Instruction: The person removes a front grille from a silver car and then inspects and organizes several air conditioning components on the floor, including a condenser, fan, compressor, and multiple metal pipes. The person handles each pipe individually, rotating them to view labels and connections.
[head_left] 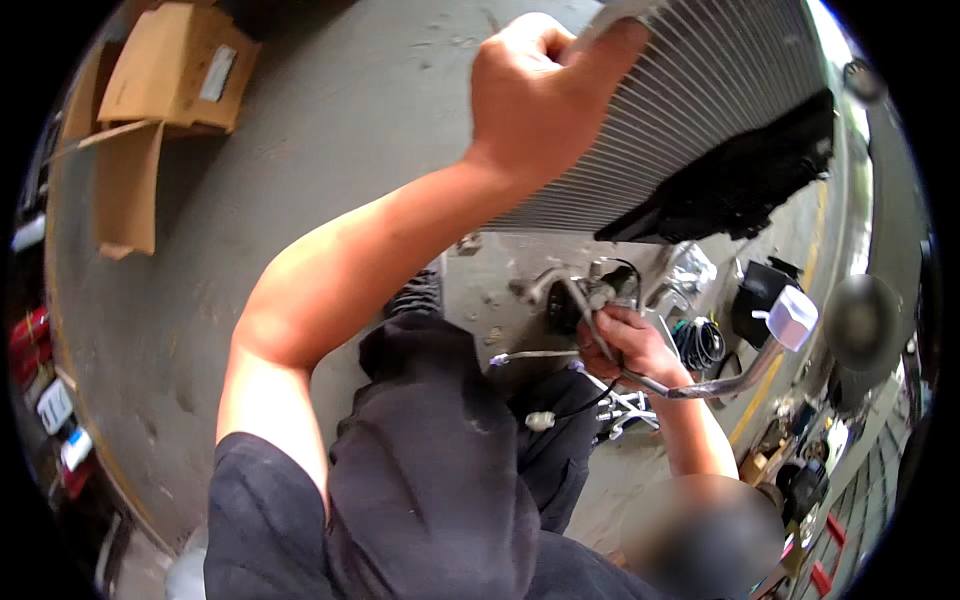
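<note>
At the upper middle, my left hand (535, 95) is closed on the upper-left edge of a large grey finned radiator (690, 110). The radiator is tilted, with a black plastic part (730, 180) along its lower-right side. Below it, my right hand (630, 345) is closed around a bent metal pipe (735, 384), which runs across that wrist and ends in a white cap (792, 318). Just beyond those fingers is a metal fitting (603, 290) with a thin black cable; whether it joins the pipe I cannot tell. A white connector (540, 421) hangs on a black wire nearby.
An open cardboard box (165, 75) stands on the grey floor (330, 110) at the far left. Right of my right hand lie a coil of dark cable (698, 343) and a black plastic part (765, 300). Assorted parts line the right side. A blurred round patch (700, 540) covers the lower right.
</note>
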